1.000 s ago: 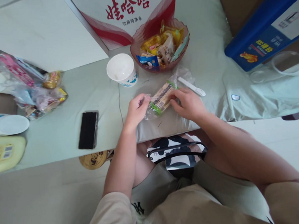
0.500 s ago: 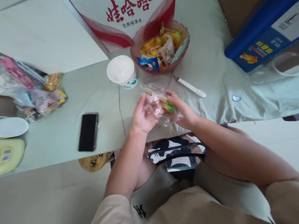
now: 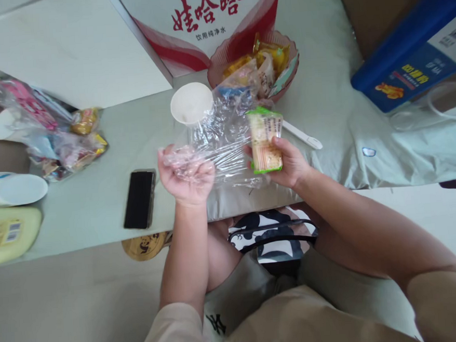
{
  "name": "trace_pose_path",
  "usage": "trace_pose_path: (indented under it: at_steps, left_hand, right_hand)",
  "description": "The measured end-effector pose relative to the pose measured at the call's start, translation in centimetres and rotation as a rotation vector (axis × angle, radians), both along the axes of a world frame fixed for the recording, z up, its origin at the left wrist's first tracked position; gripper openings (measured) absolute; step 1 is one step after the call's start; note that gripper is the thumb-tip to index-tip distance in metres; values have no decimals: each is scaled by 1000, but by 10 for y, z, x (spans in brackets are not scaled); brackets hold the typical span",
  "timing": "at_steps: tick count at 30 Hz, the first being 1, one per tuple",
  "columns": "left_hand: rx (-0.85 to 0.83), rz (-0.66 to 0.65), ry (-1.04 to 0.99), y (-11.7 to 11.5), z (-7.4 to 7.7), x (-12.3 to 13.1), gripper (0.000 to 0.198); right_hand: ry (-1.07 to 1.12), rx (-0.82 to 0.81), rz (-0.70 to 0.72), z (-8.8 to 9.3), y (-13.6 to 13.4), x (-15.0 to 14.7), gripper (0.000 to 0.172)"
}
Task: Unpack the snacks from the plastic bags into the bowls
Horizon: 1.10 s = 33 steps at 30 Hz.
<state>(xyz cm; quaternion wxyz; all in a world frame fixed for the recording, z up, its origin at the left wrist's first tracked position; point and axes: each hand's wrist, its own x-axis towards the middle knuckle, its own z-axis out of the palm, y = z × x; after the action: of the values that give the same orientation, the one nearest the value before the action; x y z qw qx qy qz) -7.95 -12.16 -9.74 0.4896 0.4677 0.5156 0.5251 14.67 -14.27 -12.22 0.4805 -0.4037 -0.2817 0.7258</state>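
Observation:
My left hand [image 3: 189,173] is closed around the gathered end of a clear plastic bag [image 3: 226,145]. The bag stretches to the right, crinkled, in front of the paper cup [image 3: 192,103] and the pink glass bowl [image 3: 215,70]. My right hand [image 3: 290,161] grips a packet of crackers [image 3: 265,139] with green ends, held upright, thumb on its front. The bag reaches behind or against the packet; I cannot tell if the right fingers hold it too. Wrapped snacks [image 3: 278,58] fill the bowl, partly hidden by the bag.
A black phone [image 3: 140,199] lies left of my hands. A white-handled tool [image 3: 303,134] is at the right. A snack bag [image 3: 66,153], a lying cup [image 3: 22,188] and a yellow bottle [image 3: 9,233] are farther left. A white-and-red box [image 3: 205,21] stands behind; a blue box [image 3: 408,70] stands right.
My hands have moved apart, the left one leftward, stretching the plastic bag out between them. The cracker packet, earlier seen through crumpled plastic, now stands upright in my right hand.

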Motion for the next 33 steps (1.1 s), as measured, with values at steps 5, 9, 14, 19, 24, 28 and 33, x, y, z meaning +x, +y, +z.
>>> trace_pose_path:
  at_steps: [5, 9, 14, 19, 24, 28, 33]
  left_hand:
    - [78, 152, -220, 14, 0, -24, 42]
    - [119, 323, -602, 16, 11, -30, 34]
    - [195, 443, -1108, 16, 30, -33, 35]
    - [-282, 357, -927, 21, 26, -26, 37]
    - [-392, 125, -457, 22, 6, 7, 32]
    - [-359, -80, -283, 21, 4, 19, 33]
    - [-402, -380, -246, 22, 11, 11, 36]
  right_hand:
    - [-1, -50, -40, -11, -1, 3, 45]
    - [217, -141, -107, -16, -3, 0, 52]
    - [295, -163, -245, -8, -1, 0, 39]
    - [-23, -25, -433, 0, -2, 17, 34]
    - [-563, 361, -564, 26, 11, 38, 38]
    - [-1361, 742, -446, 77, 77, 41, 43]
    - [-1836, 834, -37, 101, 196, 27, 49]
